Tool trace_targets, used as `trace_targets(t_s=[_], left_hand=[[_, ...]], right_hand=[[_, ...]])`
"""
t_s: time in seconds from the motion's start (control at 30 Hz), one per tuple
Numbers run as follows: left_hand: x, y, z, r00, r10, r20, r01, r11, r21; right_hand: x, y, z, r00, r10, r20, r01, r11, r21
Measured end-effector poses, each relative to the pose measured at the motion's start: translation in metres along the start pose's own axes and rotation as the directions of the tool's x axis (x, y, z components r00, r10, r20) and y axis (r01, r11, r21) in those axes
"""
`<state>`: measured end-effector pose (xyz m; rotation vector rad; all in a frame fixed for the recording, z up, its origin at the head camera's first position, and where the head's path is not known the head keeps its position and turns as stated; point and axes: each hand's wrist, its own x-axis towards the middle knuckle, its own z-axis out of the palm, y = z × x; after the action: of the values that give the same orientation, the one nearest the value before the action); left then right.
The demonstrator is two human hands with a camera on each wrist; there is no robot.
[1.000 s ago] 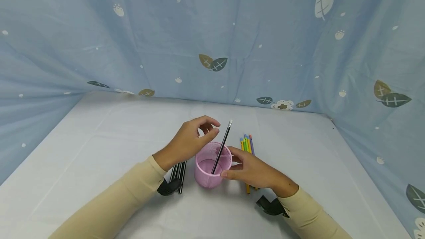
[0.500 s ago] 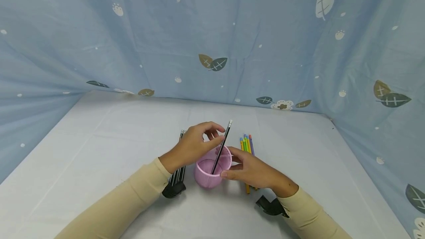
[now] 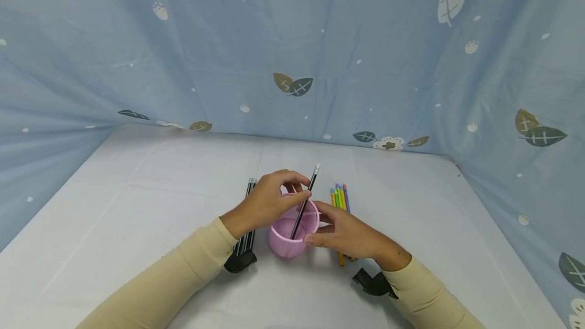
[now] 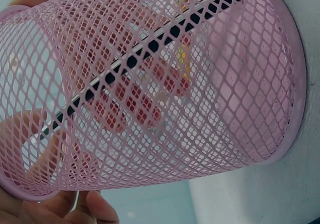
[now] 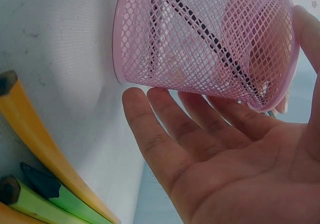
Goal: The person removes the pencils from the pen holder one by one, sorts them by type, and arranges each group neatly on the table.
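Observation:
A pink mesh pencil cup stands on the white table, with a black pencil leaning inside, its white eraser end up. My left hand is over the cup's far left rim, thumb and forefinger pinching the pencil's upper part. Through the mesh in the left wrist view, the pencil runs slantwise toward the cup's base. My right hand holds the cup from the right, thumb at the near rim. In the right wrist view its fingers lie along the mesh wall.
Several black pencils lie left of the cup, partly under my left wrist. Several coloured pencils lie right of it, partly behind my right hand. A patterned blue curtain hangs around the table.
My left hand has moved right and slightly down, from beside the pencil's top to pinching it. The right hand and cup have stayed in place.

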<state>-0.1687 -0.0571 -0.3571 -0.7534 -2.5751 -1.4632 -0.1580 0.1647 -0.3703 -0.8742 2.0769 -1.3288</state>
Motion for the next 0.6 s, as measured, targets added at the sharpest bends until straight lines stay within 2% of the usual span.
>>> trace_targets(t_s=[0.3,0.6], left_hand=[[-0.0004,0.0007,0.0,1.0,0.008,0.005,-0.008,1.0,-0.012],[0.0,0.0009,-0.0042,1.0,-0.014,-0.022,0.014,1.0,0.007]], right_hand=[[-0.0002,-0.0005,0.0003,1.0,0.001,-0.003,-0.001,1.0,0.004],[-0.0002,-0.001,0.0004,1.0,0.005,0.005,-0.005,1.0,0.014]])
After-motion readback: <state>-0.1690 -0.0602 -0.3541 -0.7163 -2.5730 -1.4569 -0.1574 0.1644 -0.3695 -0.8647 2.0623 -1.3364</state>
